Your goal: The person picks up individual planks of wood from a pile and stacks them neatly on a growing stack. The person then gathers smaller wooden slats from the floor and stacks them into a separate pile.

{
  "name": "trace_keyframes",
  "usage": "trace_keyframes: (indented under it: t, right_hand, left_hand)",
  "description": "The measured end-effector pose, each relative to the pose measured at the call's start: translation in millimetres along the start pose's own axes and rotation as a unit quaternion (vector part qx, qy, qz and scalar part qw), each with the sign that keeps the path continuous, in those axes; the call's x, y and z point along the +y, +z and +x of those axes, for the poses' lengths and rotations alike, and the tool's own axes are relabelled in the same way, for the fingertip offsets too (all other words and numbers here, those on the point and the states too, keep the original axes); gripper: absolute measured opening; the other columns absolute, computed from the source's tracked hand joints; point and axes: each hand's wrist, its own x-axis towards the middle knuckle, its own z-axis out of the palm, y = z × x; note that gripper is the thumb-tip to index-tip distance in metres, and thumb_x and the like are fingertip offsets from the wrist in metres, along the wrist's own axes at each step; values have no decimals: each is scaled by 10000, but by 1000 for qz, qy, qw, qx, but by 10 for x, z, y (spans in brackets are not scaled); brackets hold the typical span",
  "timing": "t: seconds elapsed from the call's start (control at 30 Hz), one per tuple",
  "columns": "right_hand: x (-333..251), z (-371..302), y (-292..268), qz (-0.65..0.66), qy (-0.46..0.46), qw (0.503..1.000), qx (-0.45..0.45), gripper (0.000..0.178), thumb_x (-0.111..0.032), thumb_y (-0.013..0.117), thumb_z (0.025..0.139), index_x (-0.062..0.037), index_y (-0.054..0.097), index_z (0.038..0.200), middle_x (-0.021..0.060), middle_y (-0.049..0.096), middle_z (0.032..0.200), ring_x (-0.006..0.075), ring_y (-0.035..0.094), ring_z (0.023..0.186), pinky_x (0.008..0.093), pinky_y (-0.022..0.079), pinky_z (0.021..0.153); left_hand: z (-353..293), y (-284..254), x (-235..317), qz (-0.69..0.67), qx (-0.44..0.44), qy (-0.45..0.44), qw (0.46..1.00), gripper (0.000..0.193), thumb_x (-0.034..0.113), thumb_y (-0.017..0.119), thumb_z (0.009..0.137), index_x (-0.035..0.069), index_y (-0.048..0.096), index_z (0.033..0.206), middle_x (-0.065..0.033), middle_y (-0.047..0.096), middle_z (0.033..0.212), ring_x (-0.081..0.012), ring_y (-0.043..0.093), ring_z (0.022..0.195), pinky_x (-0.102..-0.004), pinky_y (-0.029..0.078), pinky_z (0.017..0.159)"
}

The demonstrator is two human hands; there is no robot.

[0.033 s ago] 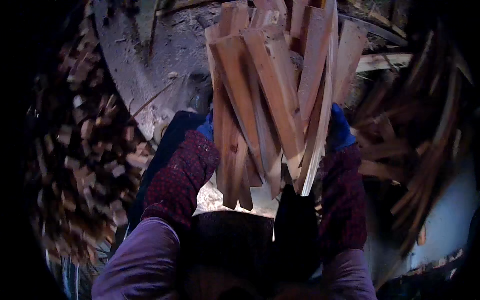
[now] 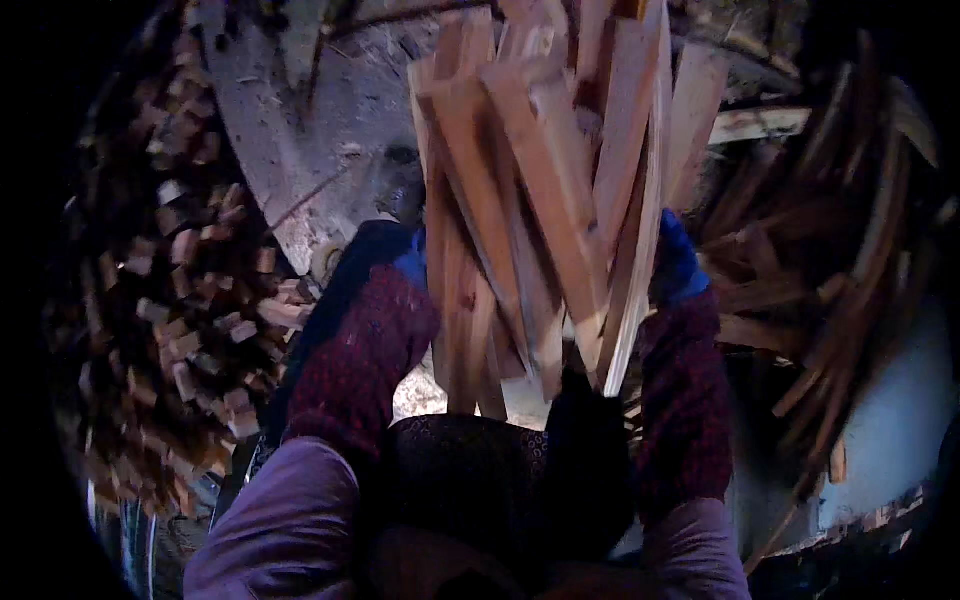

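A bundle of reddish-brown wooden slats [image 2: 540,170] is clasped between my two hands in the middle of the view. The slats point away from me, several fanned at slightly different angles. My left hand [image 2: 413,260], in a blue glove, presses on the bundle's left side. Against its right side is my right hand [image 2: 680,262], gloved in blue too. Most of the fingers are hidden by the wood. Dark red patterned sleeve covers wrap both forearms.
To the left lies a heap of short wooden blocks [image 2: 185,340]. Long thin wood strips [image 2: 860,290] and scrap pieces are piled at the right. A pale, dusty surface [image 2: 270,120] spreads at the far left, with a thin stick on it.
The surroundings have shifted slightly in view, the block heap a little to the right. The bundle stays between both hands, almost unmoved.
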Motion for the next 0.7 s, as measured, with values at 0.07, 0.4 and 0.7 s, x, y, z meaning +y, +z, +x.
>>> trace_keyframes:
  t: [0.07,0.4,0.7]
  right_hand:
    - [-118,-428,365,-39,-27,998,50,410,-366,696,984,-101,687,1298,57,711,1240,228,687,1095,386,557,951]
    - [-1961,-2438,3211,-299,-271,914,29,571,-469,512,1082,-60,562,1477,72,648,1378,169,614,1208,306,458,1085]
    - [-2100,-3996,5795,-560,-253,789,21,586,-477,544,1060,-45,570,1455,95,663,1338,190,625,1197,323,466,1069]
  left_hand:
    - [-561,406,88,-28,-31,4,999,820,687,547,970,94,489,1532,-103,593,1473,-262,582,1331,-460,436,1172]
    - [-3237,2388,1231,-109,-258,70,957,810,663,567,975,84,483,1535,-113,587,1479,-263,580,1336,-460,431,1180]
    - [-5361,2542,1741,-153,-300,58,940,874,704,575,947,62,481,1533,-120,582,1484,-248,583,1335,-432,426,1183]
